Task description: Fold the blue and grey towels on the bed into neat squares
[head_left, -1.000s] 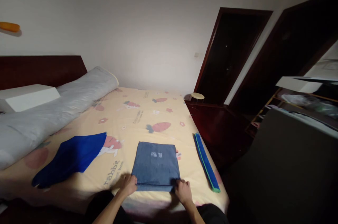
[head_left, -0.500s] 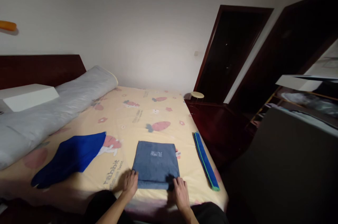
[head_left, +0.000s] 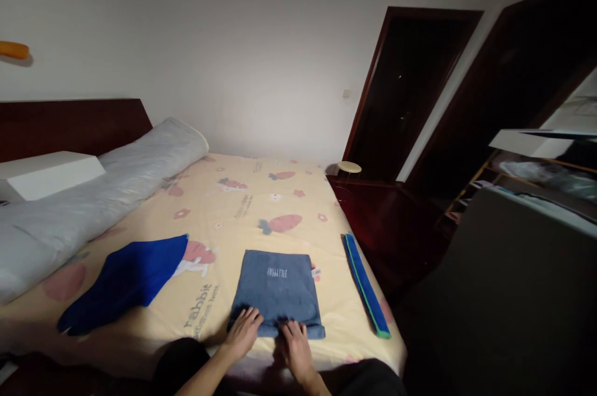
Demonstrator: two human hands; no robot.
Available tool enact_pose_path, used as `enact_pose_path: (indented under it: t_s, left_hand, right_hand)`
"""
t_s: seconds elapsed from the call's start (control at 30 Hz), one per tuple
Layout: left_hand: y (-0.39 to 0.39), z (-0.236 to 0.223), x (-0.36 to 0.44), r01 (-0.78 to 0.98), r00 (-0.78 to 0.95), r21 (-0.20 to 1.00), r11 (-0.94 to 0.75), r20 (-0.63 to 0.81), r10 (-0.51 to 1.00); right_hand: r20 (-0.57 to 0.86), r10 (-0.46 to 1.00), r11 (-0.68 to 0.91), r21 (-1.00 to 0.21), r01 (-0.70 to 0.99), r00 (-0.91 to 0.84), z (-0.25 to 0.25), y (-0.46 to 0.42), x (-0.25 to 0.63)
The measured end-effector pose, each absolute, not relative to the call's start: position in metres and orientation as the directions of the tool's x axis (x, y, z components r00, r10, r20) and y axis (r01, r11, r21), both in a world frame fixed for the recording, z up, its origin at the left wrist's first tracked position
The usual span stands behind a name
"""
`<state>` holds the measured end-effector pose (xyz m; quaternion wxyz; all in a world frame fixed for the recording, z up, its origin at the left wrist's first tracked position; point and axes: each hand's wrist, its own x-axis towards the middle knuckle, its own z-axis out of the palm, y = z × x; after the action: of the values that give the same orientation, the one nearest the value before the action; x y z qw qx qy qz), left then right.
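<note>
Head view, fingers (head_left: 254,314) (half-curled), touching grey cloth (head_left: 278,290)

"rabbit" (head_left: 198,309) on bedsheet (head_left: 242,231) (grey cloth (head_left: 280,293) lettering (head_left: 277,273) unclear)

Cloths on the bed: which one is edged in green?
The long, narrow blue cloth, furthest right. The lettered grey-blue cloth and the wide bright-blue cloth at left show no green.

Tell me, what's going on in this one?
A person's left hand and right hand are on the near edge of a grey-blue cloth, which is turned over in a narrow band. It lies on a bed, between a bright blue cloth and a narrow blue bundle with green edging.
</note>
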<state>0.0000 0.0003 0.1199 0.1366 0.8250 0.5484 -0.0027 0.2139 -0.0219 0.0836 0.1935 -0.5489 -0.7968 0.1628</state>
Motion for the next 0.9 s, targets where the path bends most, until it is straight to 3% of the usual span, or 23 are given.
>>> enact_pose_path:
  t_s: [0.17,0.57,0.73,0.9]
  left_hand:
    - [0.001,0.117,-0.006,0.906,0.394,0.222,-0.36,-0.134,0.909]
    - [0.003,0.094,-0.037,0.969,0.228,0.107,-0.225,-0.015,0.974]
    - [0.005,0.082,-0.029,0.978,0.205,0.043,-0.206,0.024,0.978]
    - [0.006,0.09,-0.018,0.949,0.298,0.075,-0.305,0.098,0.95]
  right_hand:
    - [0.148,0.936,0.351,-0.498,0.793,-0.321,0.085,-0.017,0.211]
    - [0.266,0.951,0.252,-0.368,0.895,-0.158,0.069,-0.005,0.276]
    - [0.191,0.924,0.382,-0.438,0.814,-0.331,0.086,-0.011,0.244]
    - [0.131,0.929,0.361,-0.521,0.774,-0.345,0.091,-0.01,0.22]
